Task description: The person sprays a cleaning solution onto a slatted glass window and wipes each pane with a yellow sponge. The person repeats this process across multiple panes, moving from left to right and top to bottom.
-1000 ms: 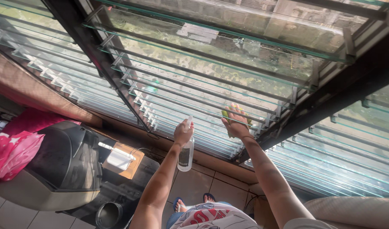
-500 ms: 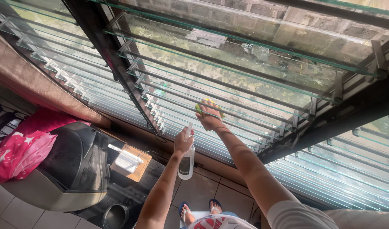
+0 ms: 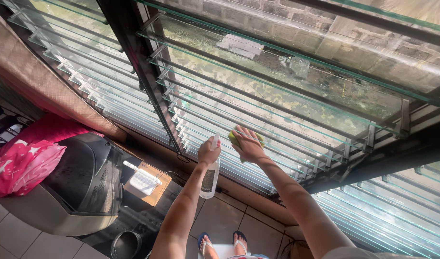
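Note:
My left hand (image 3: 208, 151) grips the neck of a clear spray bottle (image 3: 210, 178), which hangs upright below it just in front of the window. My right hand (image 3: 249, 144) presses a yellow-green cloth (image 3: 235, 139) flat against a glass louvre slat (image 3: 277, 144) in the lower middle of the window. The cloth is mostly hidden under my fingers. The two hands are close together, about a hand's width apart. The glass slats above look streaked and spotty.
A dark window frame post (image 3: 133, 62) splits the louvre panels. Down left stand a black and grey appliance (image 3: 81, 187), a pink bag (image 3: 23, 163) and a small wooden box (image 3: 145, 184). A metal pot (image 3: 125, 244) sits on the tiled floor near my sandalled feet (image 3: 225, 242).
My right hand with the cloth has slid left along the slats and then a little down, ending beside the left hand. The bottle hand has barely moved. The view has shifted.

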